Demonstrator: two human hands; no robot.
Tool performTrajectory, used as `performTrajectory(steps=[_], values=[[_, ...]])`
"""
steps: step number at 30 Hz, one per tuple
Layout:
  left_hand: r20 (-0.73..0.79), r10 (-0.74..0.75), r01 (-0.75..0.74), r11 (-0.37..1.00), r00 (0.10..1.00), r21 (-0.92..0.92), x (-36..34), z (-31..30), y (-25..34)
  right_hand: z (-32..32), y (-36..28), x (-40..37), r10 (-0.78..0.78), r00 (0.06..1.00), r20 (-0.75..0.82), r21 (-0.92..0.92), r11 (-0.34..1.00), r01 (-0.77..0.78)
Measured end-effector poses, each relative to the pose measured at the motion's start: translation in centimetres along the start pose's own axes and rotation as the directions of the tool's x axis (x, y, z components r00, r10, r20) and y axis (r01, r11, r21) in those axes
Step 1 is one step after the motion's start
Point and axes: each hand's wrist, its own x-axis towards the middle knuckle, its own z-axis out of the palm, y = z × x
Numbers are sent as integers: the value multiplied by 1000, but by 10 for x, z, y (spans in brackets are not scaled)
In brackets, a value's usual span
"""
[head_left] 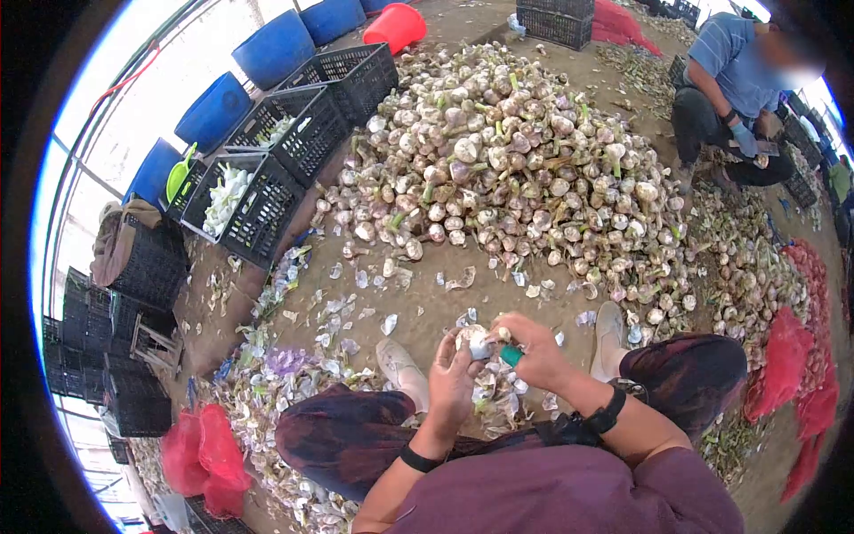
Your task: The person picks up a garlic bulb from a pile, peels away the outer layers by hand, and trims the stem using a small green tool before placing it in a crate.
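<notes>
Between my spread knees, my left hand is closed around a whitish garlic bulb, with thumb and fingers at its sides. My right hand meets it from the other side, its fingers wrapped round a small tool with a green handle. The tool's working end is hidden against the bulb, so its kind does not show clearly. Peeled skins lie on the ground under both hands. A large heap of unpeeled garlic bulbs rises just ahead of my feet.
Black crates, two with white peeled garlic, stand at the left beside blue barrels. A red bucket is behind them. Red mesh sacks lie at both sides. A person in a blue shirt sits at the far right.
</notes>
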Motion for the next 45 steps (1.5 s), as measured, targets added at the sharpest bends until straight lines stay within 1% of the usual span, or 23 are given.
performTrajectory(steps=[1,4,7,10,11,14,16,17,20,21,22,23,24,25,26,27,30,31,34,37,40,42,45], values=[[13,3,-3,1000,1000,-10,0,-1,-2,-1,0,0,3,1000,11,7,1000,-3],[83,52,-62,991,995,122,-1,-5,-6,-6,-6,2,45,998,54,65,997,-49],[132,-135,145,987,982,-69,1,-10,-2,-7,3,3,149,984,99,199,966,-166],[209,-164,172,985,964,-25,4,-14,2,-8,10,5,231,952,200,428,854,-297],[212,-178,189,982,961,-30,5,-14,4,-11,9,6,235,947,219,444,840,-312],[235,-210,236,968,949,-89,3,-10,11,-6,0,7,308,936,171,680,650,-338],[265,-206,259,948,942,-183,3,-9,14,-7,0,9,355,905,234,809,445,-384],[264,-199,243,959,944,-148,3,-7,15,-8,0,10,372,888,270,855,331,-398],[292,-206,233,971,934,-61,5,-6,16,-2,21,13,560,827,53,771,503,-391],[321,-225,252,967,920,-46,2,-12,17,-5,36,18,574,797,-189,549,735,-399],[349,-243,270,962,905,-31,-1,-17,18,-14,52,26,497,760,-418,257,868,-426],[357,-217,237,972,908,-11,-6,-19,18,-22,63,27,340,723,-601,-62,882,-466],[298,-196,216,976,934,-36,-7,-13,19,-25,65,22,271,858,-437,-277,867,-414],[236,-172,190,980,956,-58,-7,-4,19,-25,65,15,220,946,-237,-468,828,-310],[163,-152,167,983,975,-81,-10,-2,19,-22,65,9,202,979,-11,-618,768,-166],[160,-137,151,985,978,-78,-3,-17,12,-25,36,9,223,973,59,-491,855,-166],[132,-127,146,979,983,-141,-1,-5,16,-24,-9,20,88,988,130,-119,990,-73],[191,-74,100,986,979,-132,-3,6,19,-17,-10,19,5,994,106,-163,986,13],[55,-95,102,983,994,-153,-3,10,16,-1,-8,13,-227,972,63,-318,919,235],[28,-84,86,995,996,-50,5,-16,3,2,-14,12,-390,916,99,-473,791,388],[-12,-102,102,994,995,-26,3,-16,4,2,-14,11,-413,893,181,-566,699,438],[-63,-107,105,994,992,-40,3,-12,2,0,-10,15,-423,883,204,-564,686,459],[-22,-155,156,985,988,67,2,-7,13,-3,-5,22,-426,878,218,-558,684,471]])
